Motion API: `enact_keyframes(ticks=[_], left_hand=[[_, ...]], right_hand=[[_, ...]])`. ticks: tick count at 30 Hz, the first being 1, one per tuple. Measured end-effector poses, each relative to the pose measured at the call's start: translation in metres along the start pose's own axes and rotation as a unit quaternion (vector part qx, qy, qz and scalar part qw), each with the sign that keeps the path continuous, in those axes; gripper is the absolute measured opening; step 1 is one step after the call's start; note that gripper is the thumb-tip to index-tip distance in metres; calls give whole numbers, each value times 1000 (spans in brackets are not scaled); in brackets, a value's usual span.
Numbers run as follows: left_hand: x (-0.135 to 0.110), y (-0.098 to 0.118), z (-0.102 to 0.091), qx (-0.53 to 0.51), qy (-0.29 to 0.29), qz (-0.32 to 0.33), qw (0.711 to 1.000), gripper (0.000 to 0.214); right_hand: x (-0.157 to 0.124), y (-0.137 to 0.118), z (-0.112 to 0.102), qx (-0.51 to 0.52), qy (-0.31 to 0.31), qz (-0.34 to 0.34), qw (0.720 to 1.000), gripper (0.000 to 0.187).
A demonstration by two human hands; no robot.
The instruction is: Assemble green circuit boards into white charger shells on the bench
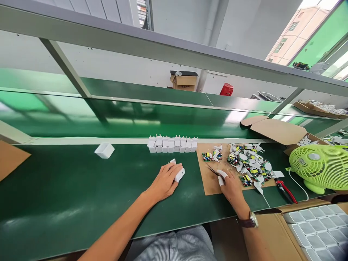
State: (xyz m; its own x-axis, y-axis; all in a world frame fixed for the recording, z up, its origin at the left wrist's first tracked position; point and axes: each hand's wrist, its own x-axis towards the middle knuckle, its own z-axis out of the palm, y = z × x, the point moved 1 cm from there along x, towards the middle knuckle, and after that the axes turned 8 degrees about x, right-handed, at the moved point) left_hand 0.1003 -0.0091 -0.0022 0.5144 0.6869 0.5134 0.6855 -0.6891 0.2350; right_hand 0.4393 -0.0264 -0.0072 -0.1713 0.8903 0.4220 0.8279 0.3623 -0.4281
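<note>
My left hand is closed around a white plug adapter housing, resting on the green bench; the fingers hide part of it. My right hand, with white covers on two fingertips, grips dark tweezers above a brown cardboard sheet. Beyond the left hand stands a row of several white adapter housings. A few small circuit boards lie on the sheet near the tweezer tips. To the right of them is a heap of boards with white plug pieces.
One white housing sits apart at left. Red-and-black pliers lie right of the sheet, near a green fan with a white cord. An open carton at lower right holds many white housings. A shelf frame spans the bench.
</note>
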Motion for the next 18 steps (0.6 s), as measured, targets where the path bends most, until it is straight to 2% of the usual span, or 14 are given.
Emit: enact_keyframes(ticks=[5, 9, 14, 18], left_hand=[[-5, -2, 4, 18, 46, -12, 999, 56], [-5, -5, 5, -4, 62, -10, 998, 54], [-2, -6, 4, -5, 61, -10, 998, 52], [-2, -7, 4, -7, 62, -13, 998, 50]], right_hand=[[15, -43, -8, 140, 42, 35, 989, 31], [28, -78, -8, 217, 59, 29, 974, 33], [37, -104, 8, 278, 6, -37, 960, 28], [34, -103, 20, 288, -55, -40, 955, 23]])
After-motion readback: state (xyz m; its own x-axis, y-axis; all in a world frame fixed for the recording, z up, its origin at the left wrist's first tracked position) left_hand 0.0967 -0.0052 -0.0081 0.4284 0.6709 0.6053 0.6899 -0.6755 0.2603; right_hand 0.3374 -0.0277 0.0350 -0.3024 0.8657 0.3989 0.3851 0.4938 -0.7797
